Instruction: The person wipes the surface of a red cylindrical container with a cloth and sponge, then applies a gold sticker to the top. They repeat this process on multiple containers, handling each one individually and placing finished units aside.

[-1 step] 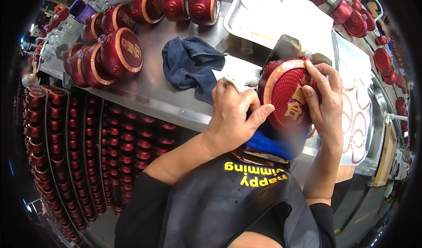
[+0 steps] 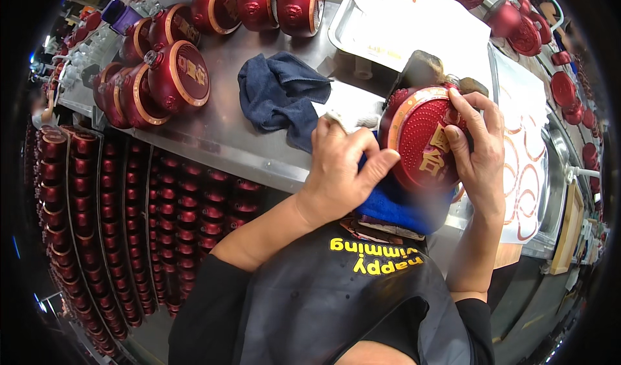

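Note:
A round, flat-faced red bottle [image 2: 414, 146] with a dotted front, gold raised lettering and an orange ring round its rim rests in front of me on a blue cloth [image 2: 394, 206]. My right hand [image 2: 480, 145] grips its right side, fingers on the upper rim and thumb on the face by the lettering. Left of the bottle, my left hand [image 2: 339, 168] has its fingers curled over a folded white cloth [image 2: 344, 120]. Its thumb points toward the ring, close to the bottle's left edge. The palm and the fingertips of the left hand are hidden.
Several finished-looking red bottles [image 2: 181, 74] stand at the left back of the metal table [image 2: 226, 132]. A dark blue towel [image 2: 281, 93] lies mid-table. Behind is a white tray [image 2: 343, 35] with paper; at right, a sheet with orange rings [image 2: 521, 171]. Stacked red bottles [image 2: 84, 190] fill racks below left.
My left hand has shifted very slightly, and its thumb has drawn a little away from the bottle's ring. My right hand and the bottle stay nearly still.

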